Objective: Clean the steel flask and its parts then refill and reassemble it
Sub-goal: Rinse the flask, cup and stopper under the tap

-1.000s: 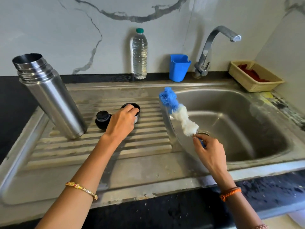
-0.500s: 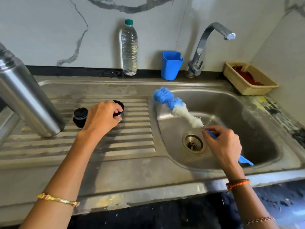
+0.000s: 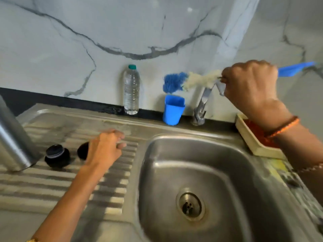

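Observation:
The steel flask stands open on the ribbed drainboard at the far left, cut off by the frame edge. Beside it lies the black stopper. My left hand curls over the flask's cup lid, of which only a dark edge shows. My right hand is raised in front of the faucet spout. It grips a bottle brush with blue and white bristles pointing left and its blue handle sticking out to the right.
The sink basin with its drain lies lower right. Against the marble wall stand a plastic water bottle and a blue holder. A beige tray with something red sits at the sink's right rim.
My right hand has lifted the brush out of the basin up to the faucet spout. My left hand stays on the cup lid. The view has tilted upward.

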